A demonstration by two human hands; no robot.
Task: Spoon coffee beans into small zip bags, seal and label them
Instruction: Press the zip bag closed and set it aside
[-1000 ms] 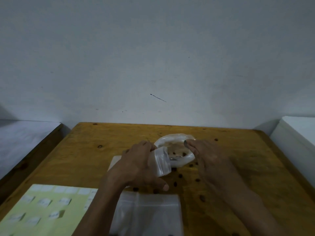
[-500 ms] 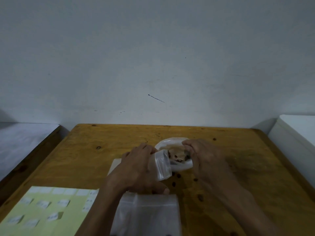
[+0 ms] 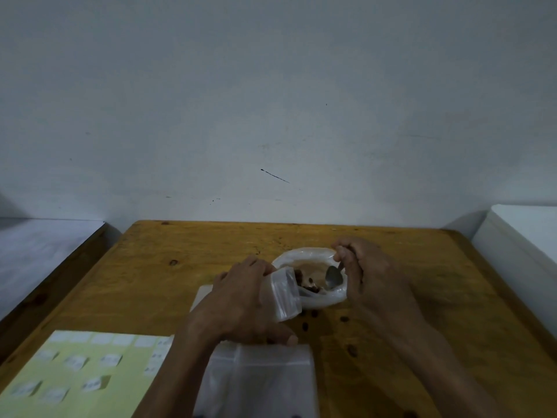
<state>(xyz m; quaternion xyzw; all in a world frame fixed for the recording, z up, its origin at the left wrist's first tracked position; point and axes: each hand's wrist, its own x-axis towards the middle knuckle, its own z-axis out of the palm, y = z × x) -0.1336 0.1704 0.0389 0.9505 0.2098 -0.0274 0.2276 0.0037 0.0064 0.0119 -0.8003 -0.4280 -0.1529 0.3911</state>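
Holding the small zip bag (image 3: 284, 294) in my left hand (image 3: 241, 300), I have its fingers curled round the bag's body, with the mouth turned toward the open bean bag (image 3: 319, 298) just beside it on the worktop (image 3: 193, 254). My right hand (image 3: 372, 279) pinches the spoon (image 3: 334, 277) by its handle, the bowl down inside the bean bag over the coffee beans (image 3: 307, 286). I cannot tell whether the spoon carries any beans.

Several loose beans (image 3: 306, 326) already lie on the wood between my hands, which suggests how this could go wrong: the zip bag's mouth looks narrow and slack, so a full spoon tipped at its edge would likely scatter more. The soft bean bag could also collapse or tip if the spoon drags its wall. The label sheet (image 3: 75, 369) lies at the near left, and a stack of empty bags (image 3: 259, 384) nearest me.
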